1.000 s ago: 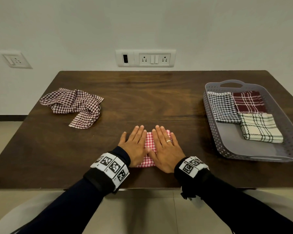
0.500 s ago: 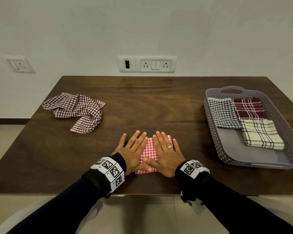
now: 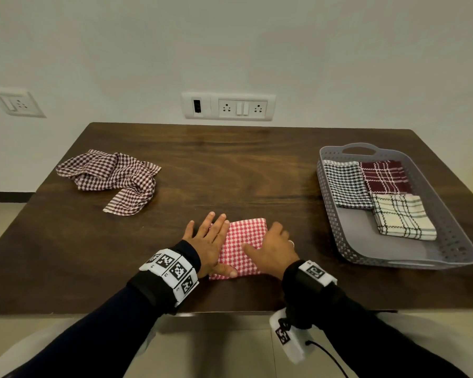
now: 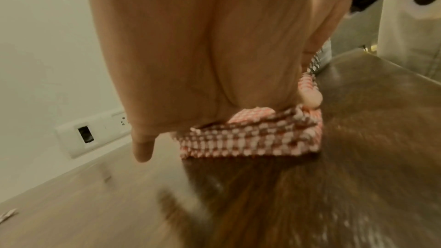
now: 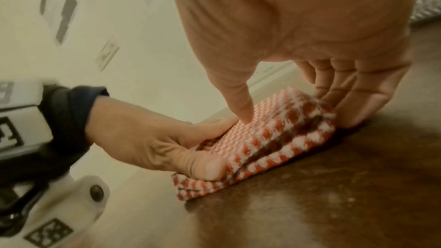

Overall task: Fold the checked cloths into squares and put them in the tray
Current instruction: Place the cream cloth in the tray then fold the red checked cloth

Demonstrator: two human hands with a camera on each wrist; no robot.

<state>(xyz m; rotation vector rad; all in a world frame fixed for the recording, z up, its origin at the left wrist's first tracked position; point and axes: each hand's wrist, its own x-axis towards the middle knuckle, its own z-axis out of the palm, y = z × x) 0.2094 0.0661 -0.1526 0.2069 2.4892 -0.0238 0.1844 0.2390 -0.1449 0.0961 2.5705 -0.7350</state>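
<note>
Both hands have slid apart off the top of the folded red-and-white checked cloth square (image 3: pixel 242 248). The right hand (image 3: pixel 275 249) has gone from flat to curled over the cloth's 3 o'clock edge, and the left hand (image 3: pixel 208 242) has shifted towards 9 o'clock.

That square lies on the dark wooden table (image 3: pixel 230 170) near its 6 o'clock edge, well apart from the grey perforated plastic tray (image 3: pixel 448 257) at 3 o'clock. It looks soft, light and limp; its stacked layers would likely splay if lifted by one corner, so it is best taken at opposite edges, pinching all layers together.

In the right wrist view, the right fingers (image 5: pixel 353 105) hook down around the far edge while the thumb presses on top, a narrow pinch on the cloth. The left hand lies flat, fingers straight, with its thumb (image 5: pixel 205 169) pressing the near corner.
</note>
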